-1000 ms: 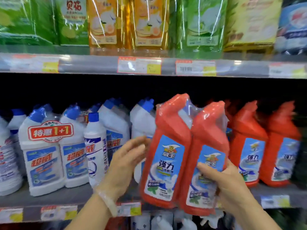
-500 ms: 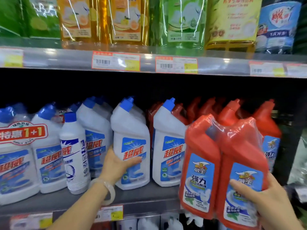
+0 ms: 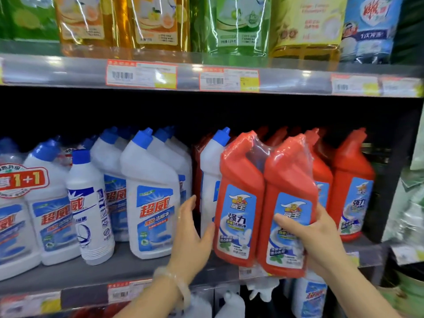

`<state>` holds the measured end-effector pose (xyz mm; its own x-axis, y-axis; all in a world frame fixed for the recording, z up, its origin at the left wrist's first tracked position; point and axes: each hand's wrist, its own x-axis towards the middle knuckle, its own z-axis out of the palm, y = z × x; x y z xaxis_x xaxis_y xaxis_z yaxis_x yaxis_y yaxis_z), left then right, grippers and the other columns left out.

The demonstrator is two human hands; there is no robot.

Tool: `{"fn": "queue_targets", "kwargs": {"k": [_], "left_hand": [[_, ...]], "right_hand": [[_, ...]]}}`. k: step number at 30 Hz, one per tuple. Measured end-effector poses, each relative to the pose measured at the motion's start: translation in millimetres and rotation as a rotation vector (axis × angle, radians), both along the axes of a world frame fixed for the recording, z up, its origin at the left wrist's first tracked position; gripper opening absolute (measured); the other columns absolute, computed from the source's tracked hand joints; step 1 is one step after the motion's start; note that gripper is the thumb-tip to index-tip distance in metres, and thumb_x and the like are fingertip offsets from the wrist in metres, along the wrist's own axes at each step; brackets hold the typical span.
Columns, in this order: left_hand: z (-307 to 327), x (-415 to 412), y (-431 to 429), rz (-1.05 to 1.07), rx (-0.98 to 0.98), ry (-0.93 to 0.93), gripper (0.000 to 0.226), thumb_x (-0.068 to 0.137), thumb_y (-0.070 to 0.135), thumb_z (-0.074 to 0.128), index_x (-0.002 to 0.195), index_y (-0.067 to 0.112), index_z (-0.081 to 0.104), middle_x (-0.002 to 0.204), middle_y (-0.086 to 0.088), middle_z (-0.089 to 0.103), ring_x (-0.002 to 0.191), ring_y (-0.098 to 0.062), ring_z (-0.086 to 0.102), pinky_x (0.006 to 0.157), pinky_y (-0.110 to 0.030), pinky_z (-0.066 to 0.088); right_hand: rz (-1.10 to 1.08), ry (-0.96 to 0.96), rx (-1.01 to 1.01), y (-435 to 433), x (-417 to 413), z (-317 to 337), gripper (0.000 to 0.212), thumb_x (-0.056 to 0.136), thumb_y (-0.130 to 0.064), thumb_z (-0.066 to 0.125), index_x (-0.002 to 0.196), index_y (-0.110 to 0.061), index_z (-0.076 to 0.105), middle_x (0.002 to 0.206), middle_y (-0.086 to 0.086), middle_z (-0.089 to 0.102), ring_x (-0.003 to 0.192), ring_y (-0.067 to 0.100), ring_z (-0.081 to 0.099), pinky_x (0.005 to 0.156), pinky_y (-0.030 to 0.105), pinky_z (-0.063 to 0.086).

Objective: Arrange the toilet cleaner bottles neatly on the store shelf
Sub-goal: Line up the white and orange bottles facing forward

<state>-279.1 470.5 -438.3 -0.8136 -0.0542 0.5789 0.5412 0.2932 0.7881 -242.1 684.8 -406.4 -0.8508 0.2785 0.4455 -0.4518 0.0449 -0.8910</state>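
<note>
The twin pack (image 3: 263,203), two red toilet cleaner bottles bound side by side in clear film, is held upright with labels facing out. It sits just in front of the store shelf (image 3: 91,271), its base about level with the shelf lip. The right hand (image 3: 316,237) carries it: its grip is closed round the pack's lower right side, thumb across the front label, probably so the pack can go in square. The left hand (image 3: 192,235) is at the pack's left, grip wide and holding nothing, fingers straight. Its thumb appears to touch the pack's edge, seemingly to steady it or clear a slot. Right behind the pack's left half stands a white bottle (image 3: 208,171) with a blue cap, which looks out of place among the reds. More red bottles (image 3: 351,180) stand behind the pack and to its right. White cleaner bottles (image 3: 151,203) fill the shelf to the pack's left. All the bottles are opaque, so fill levels cannot be seen. Above the pack, translucent refill pouches (image 3: 238,21) show orange and green liquid.
</note>
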Motion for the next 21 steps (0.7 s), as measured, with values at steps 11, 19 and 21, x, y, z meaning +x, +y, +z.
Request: {"fn": "queue_targets", "kwargs": {"k": [11,19,21], "left_hand": [[28,-51,14,-0.176,0.113,-0.351,0.058,0.065,0.008,0.082,0.114,0.006,0.051,0.109,-0.014,0.069,0.090,-0.020,0.068,0.073,-0.034,0.059],[22,-34,-21,-0.056,0.012,-0.287,0.050,0.070,0.012,0.079,0.110,0.011,0.049,0.104,-0.006,0.066,0.092,-0.018,0.066,0.078,-0.036,0.056],[22,-29,-29,-0.033,-0.002,-0.277,0.053,0.070,0.013,0.079,0.112,0.012,0.046,0.106,-0.005,0.065,0.094,-0.018,0.065,0.080,-0.039,0.055]], "right_hand": [[0.011,-0.005,-0.082,31,10,-4,0.099,0.012,-0.048,0.092,0.100,-0.013,0.063,0.088,0.009,0.075,0.075,0.025,0.073,0.059,0.033,0.058],[-0.015,-0.011,-0.050,45,15,-5,0.094,0.014,-0.047,0.092,0.099,-0.017,0.065,0.090,0.011,0.075,0.079,0.032,0.072,0.071,0.048,0.057],[-0.045,-0.031,-0.059,42,11,-7,0.099,0.012,-0.049,0.092,0.101,-0.016,0.063,0.090,0.010,0.075,0.080,0.032,0.072,0.073,0.048,0.057]]}}
